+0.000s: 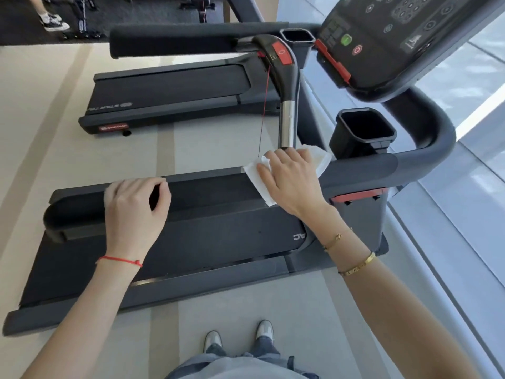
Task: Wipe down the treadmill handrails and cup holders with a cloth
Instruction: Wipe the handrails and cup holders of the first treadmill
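Note:
The near black padded handrail [213,191] runs left to right across the middle of the view. My left hand [135,212] grips it near its free end, fingers curled over the top. My right hand [291,181] presses a white cloth [258,179] onto the rail where it meets the console arm, just below a chrome grip bar [287,124]. A black cup holder [364,131] stands just right of the cloth. A second cup holder [297,38] and the far handrail [175,39] lie beyond.
The console [404,36] with red and green buttons hangs at upper right. A red safety cord [264,105] dangles beside the chrome bar. A second treadmill [175,97] stands behind. A glass wall runs along the right. My shoes [237,337] stand on the floor beside the belt.

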A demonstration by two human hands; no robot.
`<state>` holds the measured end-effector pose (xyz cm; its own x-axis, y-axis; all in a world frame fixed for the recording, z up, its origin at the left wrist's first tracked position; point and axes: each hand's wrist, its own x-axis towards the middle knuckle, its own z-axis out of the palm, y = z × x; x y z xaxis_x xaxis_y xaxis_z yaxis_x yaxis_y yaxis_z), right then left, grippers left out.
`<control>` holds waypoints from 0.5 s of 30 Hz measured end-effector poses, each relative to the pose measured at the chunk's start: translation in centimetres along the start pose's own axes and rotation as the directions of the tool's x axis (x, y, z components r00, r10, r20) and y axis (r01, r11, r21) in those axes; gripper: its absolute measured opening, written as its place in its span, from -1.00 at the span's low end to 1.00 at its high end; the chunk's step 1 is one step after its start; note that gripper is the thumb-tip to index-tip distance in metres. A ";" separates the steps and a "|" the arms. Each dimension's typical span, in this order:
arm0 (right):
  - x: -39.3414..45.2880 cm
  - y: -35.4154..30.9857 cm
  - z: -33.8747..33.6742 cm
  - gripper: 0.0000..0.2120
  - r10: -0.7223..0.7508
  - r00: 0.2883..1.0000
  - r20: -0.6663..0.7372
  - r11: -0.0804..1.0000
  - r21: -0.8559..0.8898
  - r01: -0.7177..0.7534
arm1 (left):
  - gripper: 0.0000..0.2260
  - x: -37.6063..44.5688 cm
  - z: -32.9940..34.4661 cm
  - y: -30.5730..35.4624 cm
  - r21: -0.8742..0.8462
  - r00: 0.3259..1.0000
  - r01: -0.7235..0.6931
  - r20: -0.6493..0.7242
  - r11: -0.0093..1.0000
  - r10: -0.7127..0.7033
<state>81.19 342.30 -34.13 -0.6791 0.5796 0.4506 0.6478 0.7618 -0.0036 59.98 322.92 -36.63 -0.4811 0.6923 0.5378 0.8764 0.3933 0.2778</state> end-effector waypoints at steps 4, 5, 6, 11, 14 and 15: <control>0.5 -6.6 1.0 -0.56 -0.069 0.996 0.056 0.996 0.066 0.065 | -0.76 -0.1 -1.0 -2.8 0.020 0.999 0.045 -0.027 0.999 -0.044; 0.7 -8.3 1.3 -0.55 -0.076 0.995 0.060 0.995 0.070 0.072 | -0.76 -0.1 -1.3 -3.4 0.023 0.998 0.060 -0.032 0.998 -0.059; 1.0 -9.8 1.6 -0.55 -0.077 0.996 0.049 0.995 0.074 0.073 | -0.76 -0.1 -1.5 -4.0 0.038 0.997 0.073 -0.041 0.997 -0.072; 0.0 -12.6 2.2 -0.56 -0.062 0.998 -0.004 0.994 0.091 0.062 | -0.74 -0.1 -2.5 -6.8 0.051 0.992 0.113 -0.063 0.992 -0.110; -2.6 -11.5 2.3 -0.51 -0.130 0.991 0.035 0.986 0.111 0.126 | -0.74 -0.2 -2.9 -8.2 0.052 0.990 0.125 -0.077 0.991 -0.121; -3.4 -11.2 2.1 -0.47 -0.145 0.989 0.041 0.978 0.157 0.137 | -0.74 -0.3 -2.9 -8.5 0.038 0.990 0.122 -0.072 0.992 -0.119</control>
<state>75.55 332.38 -37.50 -0.7795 0.4740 0.4094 0.4862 0.8700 -0.0816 52.74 317.62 -36.81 -0.5792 0.5951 0.5571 0.8100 0.4971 0.3112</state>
